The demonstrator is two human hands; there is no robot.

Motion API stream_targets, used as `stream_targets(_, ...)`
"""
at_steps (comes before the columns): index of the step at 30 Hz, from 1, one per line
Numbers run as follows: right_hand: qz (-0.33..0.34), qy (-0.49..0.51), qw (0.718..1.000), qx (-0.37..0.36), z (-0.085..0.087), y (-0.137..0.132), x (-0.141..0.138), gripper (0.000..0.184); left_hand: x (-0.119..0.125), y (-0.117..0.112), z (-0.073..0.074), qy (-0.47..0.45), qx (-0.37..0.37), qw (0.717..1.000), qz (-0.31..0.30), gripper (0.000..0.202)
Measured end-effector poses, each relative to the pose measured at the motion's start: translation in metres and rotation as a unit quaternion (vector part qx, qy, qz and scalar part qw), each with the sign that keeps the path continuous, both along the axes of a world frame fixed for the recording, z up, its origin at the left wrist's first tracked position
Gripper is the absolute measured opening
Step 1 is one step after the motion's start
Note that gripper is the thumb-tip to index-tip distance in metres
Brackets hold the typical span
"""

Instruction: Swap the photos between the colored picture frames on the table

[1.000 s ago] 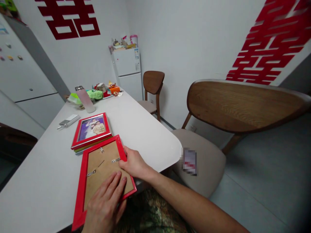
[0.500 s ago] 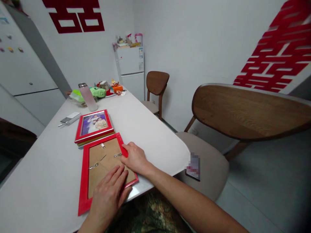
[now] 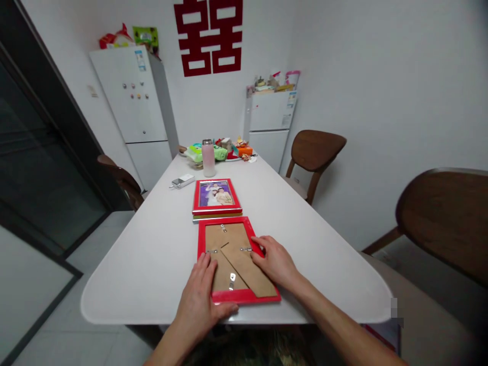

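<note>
A red picture frame lies face down near the front edge of the white table, its brown backing board with metal clips and a folded stand showing. My left hand rests flat on the frame's near left corner, fingers stretched out and thumb along the front rail. My right hand lies on the frame's right rail, fingers spread over the backing. Just behind lies a second red frame face up with a photo in it, stacked on other frames.
Farther back on the table are a pink bottle, a small white device and a pile of green and orange packets. Wooden chairs stand along the right side, another chair at the left. Two white fridges line the back wall.
The view has swung left, so the table now runs straight ahead. The face-down frame sits squarer to me. My left hand has shifted from the middle of the backing to the near left corner.
</note>
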State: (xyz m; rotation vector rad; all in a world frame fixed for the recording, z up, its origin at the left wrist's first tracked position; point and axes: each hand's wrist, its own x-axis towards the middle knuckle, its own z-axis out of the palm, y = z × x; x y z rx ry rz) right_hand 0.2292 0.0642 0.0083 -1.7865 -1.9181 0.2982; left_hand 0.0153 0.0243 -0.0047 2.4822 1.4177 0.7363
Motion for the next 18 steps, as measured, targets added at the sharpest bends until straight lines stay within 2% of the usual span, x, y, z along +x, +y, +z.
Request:
stream_targets(5, 0.023, -0.045, 0.999, 0.002, 0.006, 0.005, -0.005, 0.033, 0.000, -0.003, 0.006, -0.049, -0.039, 0.998, 0.005, 0.076)
stream_targets(10, -0.010, -0.074, 0.997, 0.000, 0.005, 0.006, -0.010, 0.030, -0.002, -0.003, 0.011, -0.072, -0.077, 0.994, 0.003, 0.044)
stream_targets(18, -0.061, -0.099, 0.993, -0.002, 0.001, 0.009, -0.015, 0.024, -0.003, -0.003, 0.011, -0.076, -0.092, 0.993, -0.003, 0.039)
